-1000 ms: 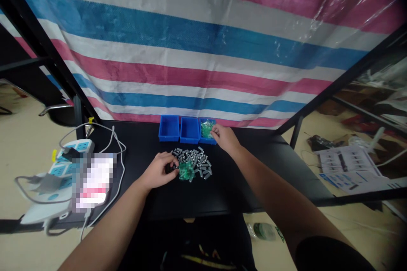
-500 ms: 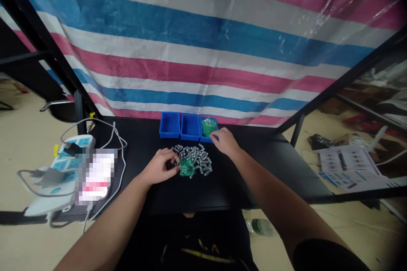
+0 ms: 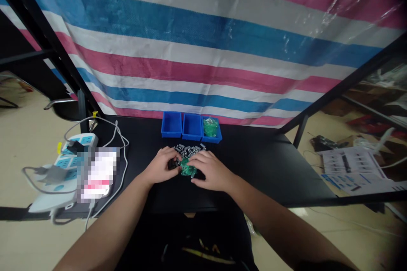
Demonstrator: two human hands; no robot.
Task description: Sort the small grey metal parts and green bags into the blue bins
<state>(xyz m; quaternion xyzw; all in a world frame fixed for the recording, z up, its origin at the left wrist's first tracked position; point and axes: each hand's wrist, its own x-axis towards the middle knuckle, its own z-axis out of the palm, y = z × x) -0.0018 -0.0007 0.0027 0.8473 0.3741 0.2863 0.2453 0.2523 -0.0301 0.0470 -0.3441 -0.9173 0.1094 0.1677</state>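
Our left hand (image 3: 163, 166) and right hand (image 3: 213, 172) are at the green pile (image 3: 188, 169), silver cylinders (image 3: 189, 150) just behind. Three blue bins (image 3: 192, 127) far side; right one holds green pieces (image 3: 210, 128).

Translucent green pieces (image 3: 187, 170) — a small heap — lie beside loose silvery cylinders (image 3: 190, 150).

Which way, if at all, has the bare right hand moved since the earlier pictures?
Yes: judged against the rightmost blue rectangular plastic bin, the bare right hand has moved toward the viewer and leftward, to the translucent green pieces.
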